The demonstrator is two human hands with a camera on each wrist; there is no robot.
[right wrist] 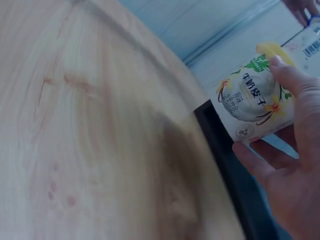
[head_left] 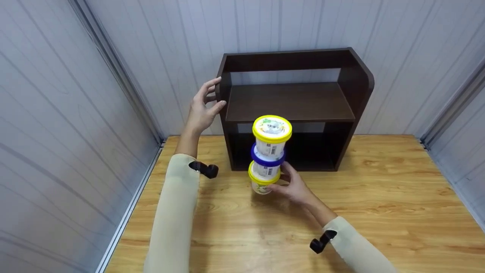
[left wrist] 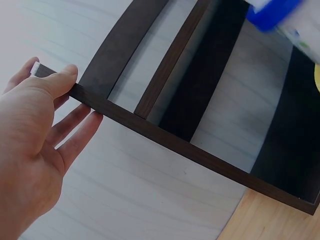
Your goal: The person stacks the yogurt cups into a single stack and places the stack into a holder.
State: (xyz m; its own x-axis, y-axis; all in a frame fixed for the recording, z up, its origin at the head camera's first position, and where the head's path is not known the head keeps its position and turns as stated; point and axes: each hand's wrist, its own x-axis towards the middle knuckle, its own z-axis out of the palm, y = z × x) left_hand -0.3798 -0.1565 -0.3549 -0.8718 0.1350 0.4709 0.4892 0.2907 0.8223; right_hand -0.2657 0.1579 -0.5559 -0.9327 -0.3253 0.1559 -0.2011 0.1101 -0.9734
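Three lidded tubs stand in a stack before the dark brown shelf unit [head_left: 290, 100]. The top tub [head_left: 271, 148] has a yellow lid, the middle tub [head_left: 266, 170] a blue one, and the bottom tub [head_left: 260, 188] another yellow one. My right hand [head_left: 297, 187] holds the bottom tub from the right, thumb in front. In the right wrist view that tub's printed label, with flowers and lettering, faces the camera. My left hand [head_left: 202, 110] grips the upper front edge of the unit's left side panel [left wrist: 150, 131], thumb on one face and fingers on the other.
The shelf unit has a top shelf [head_left: 290, 98] and a lower compartment [head_left: 310, 151] behind the stack. It stands on a wooden tabletop [head_left: 390, 182] against the pale panelled back wall [head_left: 182, 45]. Another wall [head_left: 57, 132] rises along the table's left side.
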